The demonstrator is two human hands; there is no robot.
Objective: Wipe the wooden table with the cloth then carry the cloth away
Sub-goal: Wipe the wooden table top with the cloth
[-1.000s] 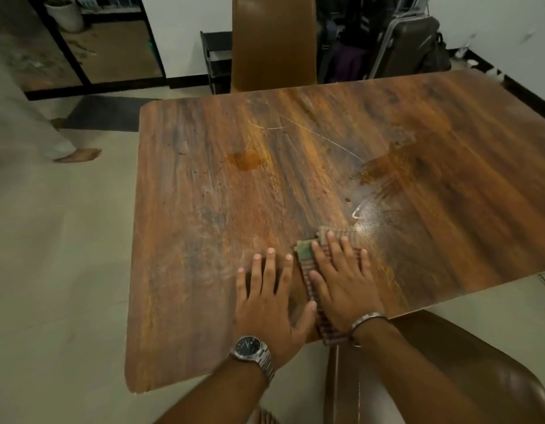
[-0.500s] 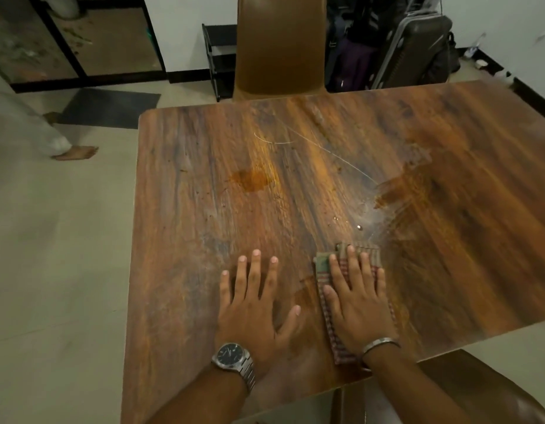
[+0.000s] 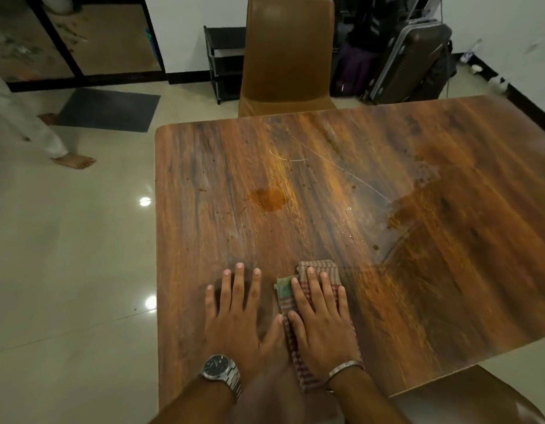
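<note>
A folded checked cloth, red and beige with a green patch, lies flat on the wooden table near its front edge. My right hand presses down on the cloth with fingers spread, hiding most of it. My left hand, with a watch on the wrist, rests flat on the bare wood just left of the cloth, its thumb touching the cloth's edge. A wet orange stain sits mid-table, and a darker wiped wet area spreads to the right.
A brown chair stands at the table's far side, another brown chair at the near right corner. Suitcases and a black rack line the back wall. Another person's bare foot stands on the tiled floor at left, near a dark mat.
The view has shifted, so the table now sits further right and lower. My right hand slid the cloth slightly forward; my left hand stays flat beside it.
</note>
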